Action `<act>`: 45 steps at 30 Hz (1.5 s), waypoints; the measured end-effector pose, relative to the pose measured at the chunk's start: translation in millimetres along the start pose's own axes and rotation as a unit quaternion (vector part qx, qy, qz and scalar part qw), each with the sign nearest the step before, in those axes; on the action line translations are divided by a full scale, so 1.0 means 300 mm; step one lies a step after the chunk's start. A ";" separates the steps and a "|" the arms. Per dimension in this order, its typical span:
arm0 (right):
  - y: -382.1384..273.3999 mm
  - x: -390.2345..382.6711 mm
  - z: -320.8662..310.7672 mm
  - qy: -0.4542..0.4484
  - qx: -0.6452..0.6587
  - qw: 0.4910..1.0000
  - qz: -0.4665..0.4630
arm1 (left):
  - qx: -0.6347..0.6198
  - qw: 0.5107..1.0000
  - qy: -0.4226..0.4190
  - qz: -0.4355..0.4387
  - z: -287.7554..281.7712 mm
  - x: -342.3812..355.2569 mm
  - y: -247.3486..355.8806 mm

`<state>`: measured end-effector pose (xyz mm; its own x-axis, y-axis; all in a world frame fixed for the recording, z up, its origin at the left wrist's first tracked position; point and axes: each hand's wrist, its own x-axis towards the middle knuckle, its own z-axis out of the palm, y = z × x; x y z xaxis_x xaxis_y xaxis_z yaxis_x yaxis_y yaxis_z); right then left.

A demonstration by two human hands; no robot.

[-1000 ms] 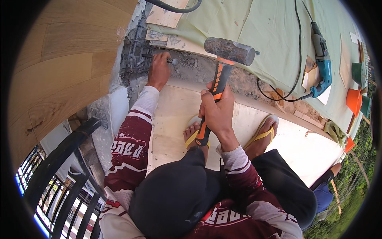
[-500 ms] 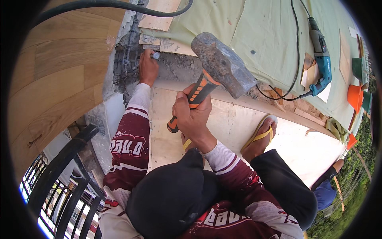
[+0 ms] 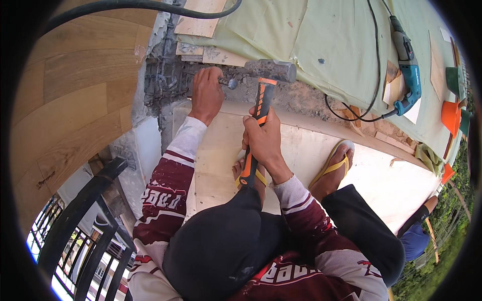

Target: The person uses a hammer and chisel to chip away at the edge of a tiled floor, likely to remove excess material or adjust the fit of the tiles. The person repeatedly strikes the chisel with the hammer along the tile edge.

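Only got the head cam here, so I'll place everything off the pale plywood sheet (image 3: 297, 150) underfoot.

The sledgehammer (image 3: 264, 93) is up over the sheet's far edge, its head in line with the rubble strip (image 3: 306, 95) just beyond. The right hand (image 3: 265, 138) has its fingers wrapped around the middle of the black-and-orange handle, with the butt end sticking out below. The left hand (image 3: 207, 95) is at the sheet's far left corner, fingers curled tight on a metal bar (image 3: 232, 84) whose round end pokes out to the right; most of the bar is hidden, so can't tell how it sits. A gap shows between hammer head and bar end.

Handling-wise, I'd call that hammer very head-heavy and stiff, nothing fragile about it. The grip looks rubbery, so probably not slippery unless dusty; hold lower for swing, nearer the head for control. The bar looks rigid and likely slicker: grip well below the round end.

Beyond the sheet, off right, a teal drill (image 3: 410, 80) lies on green cloth (image 3: 341, 45).
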<state>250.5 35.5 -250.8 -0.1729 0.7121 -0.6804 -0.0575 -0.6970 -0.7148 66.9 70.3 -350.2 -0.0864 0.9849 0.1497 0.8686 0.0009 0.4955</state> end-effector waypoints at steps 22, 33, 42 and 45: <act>-0.053 -0.069 -0.061 0.091 0.133 0.983 -0.089 | 0.040 0.997 -0.068 -0.003 0.146 0.002 -0.262; 0.150 0.047 0.148 -0.026 0.012 0.996 0.086 | 0.026 0.994 -0.085 -0.060 0.120 0.008 -0.269; -0.085 -0.085 -0.032 0.077 0.176 0.972 -0.134 | -0.001 0.994 -0.094 -0.063 0.130 -0.041 -0.278; -0.093 -0.066 0.023 0.121 0.283 0.927 -0.212 | 0.006 0.995 -0.082 -0.051 0.132 -0.039 -0.289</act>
<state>248.6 40.2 -216.3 0.2055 0.8830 -0.4220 -0.5887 -0.2330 -0.7741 12.0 65.5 -428.8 -0.0938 0.9946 -0.0435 0.8654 0.1031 0.4904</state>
